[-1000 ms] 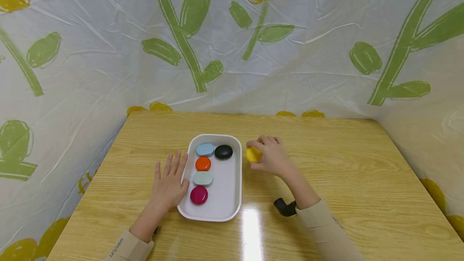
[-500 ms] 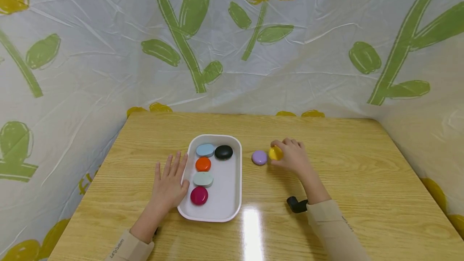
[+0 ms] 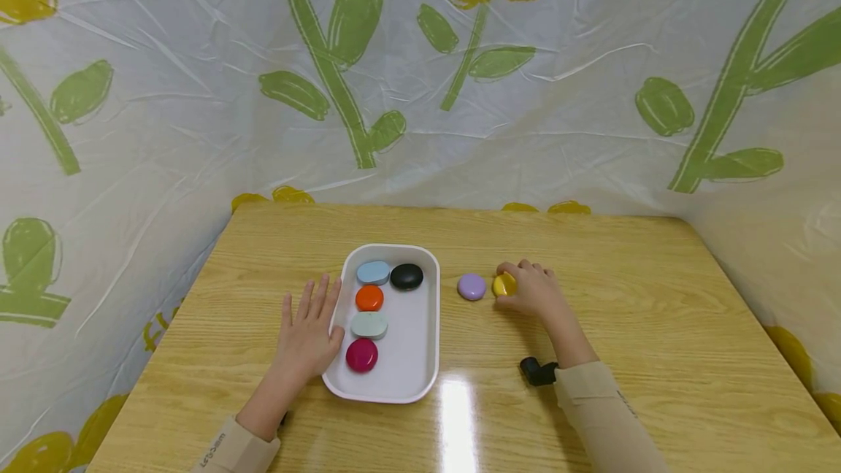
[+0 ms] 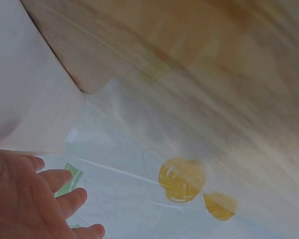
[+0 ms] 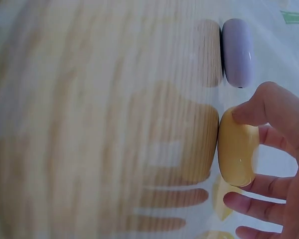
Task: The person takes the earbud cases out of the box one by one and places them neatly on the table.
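Observation:
My right hand [image 3: 531, 290] pinches a smooth yellow pebble-like block [image 3: 504, 285] between thumb and fingers, right of the tray. In the right wrist view, the yellow block [image 5: 236, 149] stands against the wooden tabletop. Left of it and apart from it lies a glossy lilac rounded block [image 3: 471, 287]. Straight and spread, the fingers of my left hand [image 3: 307, 338] rest at the left rim of the white tray [image 3: 431, 341]. Inside the tray sit light blue [image 3: 373, 272], orange [image 3: 369, 298], pale green [image 3: 369, 325] and crimson [image 3: 362, 355] blocks in a column, with a black one [image 3: 406, 277] beside the light blue.
The wooden table [image 3: 624, 290] extends to the right of both loose blocks. A small black angled object [image 3: 537, 371] shows at my right cuff. Behind and at both sides hangs a white sheet [image 3: 525, 137] printed with yellow flowers and green stems.
My right hand has moved right with the yellow block, then slightly toward me. The lilac block, mostly hidden behind the hand at first, now shows fully. My left hand stays in place.

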`<act>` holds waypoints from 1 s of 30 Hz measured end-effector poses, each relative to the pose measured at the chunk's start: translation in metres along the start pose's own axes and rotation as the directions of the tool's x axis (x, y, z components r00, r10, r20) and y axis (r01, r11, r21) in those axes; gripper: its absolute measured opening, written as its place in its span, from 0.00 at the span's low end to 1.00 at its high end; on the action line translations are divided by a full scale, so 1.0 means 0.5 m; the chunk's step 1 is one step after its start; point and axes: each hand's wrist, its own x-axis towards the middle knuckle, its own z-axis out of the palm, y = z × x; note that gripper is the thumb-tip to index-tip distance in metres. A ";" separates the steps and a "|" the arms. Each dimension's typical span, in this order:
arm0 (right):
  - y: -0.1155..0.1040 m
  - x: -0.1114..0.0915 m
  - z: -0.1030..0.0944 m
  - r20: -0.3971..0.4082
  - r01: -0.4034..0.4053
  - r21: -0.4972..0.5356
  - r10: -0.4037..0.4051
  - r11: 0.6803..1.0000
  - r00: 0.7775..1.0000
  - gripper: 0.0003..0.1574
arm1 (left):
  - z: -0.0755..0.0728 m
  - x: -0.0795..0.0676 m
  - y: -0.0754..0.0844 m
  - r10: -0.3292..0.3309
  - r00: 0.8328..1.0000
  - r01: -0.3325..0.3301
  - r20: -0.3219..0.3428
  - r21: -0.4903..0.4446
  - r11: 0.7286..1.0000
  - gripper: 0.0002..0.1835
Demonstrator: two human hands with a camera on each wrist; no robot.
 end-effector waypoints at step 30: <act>-0.092 0.005 -0.021 -0.225 0.191 0.049 -0.176 0.980 0.958 0.34 | 0.002 0.000 -0.002 -0.006 1.000 0.006 0.002 0.004 1.000 0.35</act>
